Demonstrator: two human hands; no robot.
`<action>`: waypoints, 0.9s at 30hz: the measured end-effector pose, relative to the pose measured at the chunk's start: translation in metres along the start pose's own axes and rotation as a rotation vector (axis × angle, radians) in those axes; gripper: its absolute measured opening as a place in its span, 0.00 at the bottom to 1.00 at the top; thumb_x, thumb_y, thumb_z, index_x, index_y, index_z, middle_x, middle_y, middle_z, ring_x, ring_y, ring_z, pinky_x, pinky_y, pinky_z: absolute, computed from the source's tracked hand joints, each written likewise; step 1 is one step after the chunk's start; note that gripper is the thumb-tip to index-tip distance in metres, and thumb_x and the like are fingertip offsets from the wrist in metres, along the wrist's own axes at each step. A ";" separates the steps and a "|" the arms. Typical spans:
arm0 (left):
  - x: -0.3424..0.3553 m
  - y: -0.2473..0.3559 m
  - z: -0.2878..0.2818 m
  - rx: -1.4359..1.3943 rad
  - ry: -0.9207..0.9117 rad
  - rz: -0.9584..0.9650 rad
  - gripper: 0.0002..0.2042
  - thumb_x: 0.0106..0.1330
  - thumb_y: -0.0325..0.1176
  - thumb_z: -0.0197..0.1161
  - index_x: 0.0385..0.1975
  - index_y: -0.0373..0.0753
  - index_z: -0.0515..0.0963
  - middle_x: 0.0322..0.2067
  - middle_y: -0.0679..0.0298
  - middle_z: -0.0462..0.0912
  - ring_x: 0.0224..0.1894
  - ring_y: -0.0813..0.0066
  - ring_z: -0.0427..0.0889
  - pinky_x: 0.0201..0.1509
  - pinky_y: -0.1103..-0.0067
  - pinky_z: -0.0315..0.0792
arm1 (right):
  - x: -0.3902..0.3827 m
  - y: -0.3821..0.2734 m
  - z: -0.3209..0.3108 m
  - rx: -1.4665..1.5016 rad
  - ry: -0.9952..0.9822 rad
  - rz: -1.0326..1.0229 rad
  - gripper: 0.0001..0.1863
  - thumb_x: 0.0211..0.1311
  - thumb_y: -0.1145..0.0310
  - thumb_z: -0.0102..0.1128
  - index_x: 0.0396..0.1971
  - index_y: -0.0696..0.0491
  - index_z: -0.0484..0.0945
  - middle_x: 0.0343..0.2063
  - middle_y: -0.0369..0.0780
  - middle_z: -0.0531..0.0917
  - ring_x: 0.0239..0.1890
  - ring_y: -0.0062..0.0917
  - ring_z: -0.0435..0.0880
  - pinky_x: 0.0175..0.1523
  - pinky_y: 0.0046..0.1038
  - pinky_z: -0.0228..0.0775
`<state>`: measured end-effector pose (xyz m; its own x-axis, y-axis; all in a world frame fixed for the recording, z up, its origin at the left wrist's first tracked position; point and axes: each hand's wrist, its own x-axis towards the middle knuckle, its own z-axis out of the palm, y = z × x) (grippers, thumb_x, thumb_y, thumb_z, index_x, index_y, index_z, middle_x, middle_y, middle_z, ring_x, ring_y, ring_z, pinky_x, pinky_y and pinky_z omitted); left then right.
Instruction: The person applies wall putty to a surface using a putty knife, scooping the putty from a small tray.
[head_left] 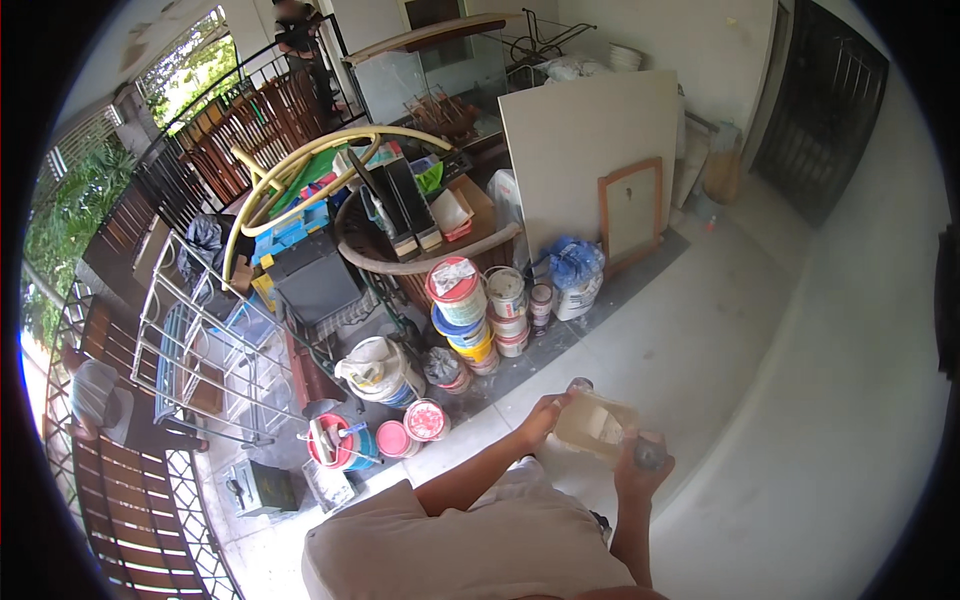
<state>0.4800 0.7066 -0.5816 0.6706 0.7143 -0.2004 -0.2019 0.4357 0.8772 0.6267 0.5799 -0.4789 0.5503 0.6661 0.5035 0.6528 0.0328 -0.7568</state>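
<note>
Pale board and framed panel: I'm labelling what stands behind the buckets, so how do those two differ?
Size: the pale board is much larger than the framed panel.
Edges: the framed panel has a brown border; the pale board has none.
Position: the framed panel stands in front, overlapping the lower right part of the pale board.
Shared: both are flat, roughly rectangular, light-faced and stand on edge.
</note>
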 end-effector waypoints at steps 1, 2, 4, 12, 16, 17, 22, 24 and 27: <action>0.012 0.003 -0.001 -0.006 0.024 -0.026 0.28 0.72 0.53 0.45 0.52 0.30 0.73 0.43 0.62 0.79 0.46 0.74 0.76 0.51 0.77 0.69 | 0.010 0.002 0.003 -0.009 -0.002 -0.005 0.09 0.59 0.67 0.65 0.27 0.56 0.75 0.21 0.34 0.77 0.23 0.16 0.75 0.27 0.22 0.68; 0.021 0.008 -0.003 -0.015 0.013 -0.037 0.27 0.72 0.52 0.45 0.52 0.30 0.73 0.43 0.62 0.79 0.46 0.75 0.76 0.50 0.78 0.69 | 0.020 0.003 0.008 0.107 -0.061 0.189 0.09 0.58 0.68 0.65 0.24 0.56 0.76 0.20 0.36 0.79 0.21 0.17 0.77 0.27 0.23 0.69; 0.038 0.019 -0.009 0.030 0.006 -0.032 0.26 0.72 0.50 0.45 0.52 0.30 0.73 0.42 0.63 0.79 0.44 0.77 0.77 0.48 0.79 0.70 | 0.037 0.003 0.022 0.230 -0.122 0.381 0.10 0.58 0.69 0.66 0.21 0.56 0.77 0.19 0.38 0.80 0.20 0.19 0.78 0.27 0.24 0.70; 0.095 0.063 -0.034 -0.029 0.115 -0.032 0.24 0.72 0.49 0.46 0.51 0.32 0.73 0.42 0.63 0.79 0.43 0.77 0.77 0.46 0.78 0.70 | 0.107 0.017 0.078 0.275 -0.019 0.263 0.10 0.59 0.70 0.65 0.23 0.56 0.75 0.21 0.36 0.79 0.22 0.19 0.78 0.27 0.23 0.68; 0.118 0.073 -0.053 -0.005 0.173 -0.017 0.24 0.72 0.48 0.47 0.52 0.31 0.73 0.42 0.63 0.79 0.42 0.76 0.77 0.44 0.79 0.71 | 0.137 0.026 0.100 0.239 -0.210 0.212 0.09 0.59 0.70 0.65 0.23 0.56 0.75 0.21 0.36 0.79 0.22 0.19 0.78 0.27 0.22 0.67; 0.125 0.074 -0.057 -0.009 0.179 -0.021 0.24 0.72 0.48 0.47 0.52 0.31 0.73 0.42 0.63 0.79 0.42 0.76 0.77 0.44 0.79 0.71 | 0.141 0.028 0.107 0.292 -0.152 0.194 0.09 0.59 0.70 0.65 0.23 0.56 0.75 0.21 0.36 0.79 0.22 0.19 0.78 0.27 0.22 0.67; 0.155 0.077 -0.067 -0.034 0.222 0.014 0.23 0.72 0.49 0.47 0.51 0.34 0.73 0.46 0.64 0.79 0.47 0.75 0.77 0.52 0.77 0.69 | 0.167 0.043 0.131 0.327 -0.146 0.224 0.09 0.59 0.71 0.64 0.22 0.56 0.75 0.20 0.36 0.79 0.22 0.18 0.77 0.27 0.22 0.67; 0.168 0.076 -0.061 -0.104 0.250 0.027 0.24 0.72 0.50 0.47 0.51 0.34 0.73 0.46 0.64 0.79 0.48 0.75 0.77 0.52 0.77 0.69 | 0.179 0.052 0.131 0.346 -0.065 0.154 0.09 0.59 0.72 0.64 0.23 0.58 0.76 0.21 0.36 0.79 0.23 0.17 0.77 0.28 0.21 0.67; 0.196 0.078 -0.048 -0.157 0.281 0.023 0.24 0.72 0.51 0.48 0.51 0.34 0.73 0.46 0.64 0.79 0.48 0.75 0.76 0.53 0.76 0.68 | 0.211 0.072 0.127 0.433 -0.153 0.179 0.08 0.60 0.73 0.63 0.24 0.59 0.76 0.21 0.37 0.79 0.23 0.16 0.76 0.28 0.20 0.67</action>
<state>0.5619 0.9068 -0.5737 0.4456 0.8388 -0.3129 -0.3376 0.4812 0.8090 0.7235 0.8176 -0.4804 0.5299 0.7903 0.3075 0.2610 0.1930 -0.9458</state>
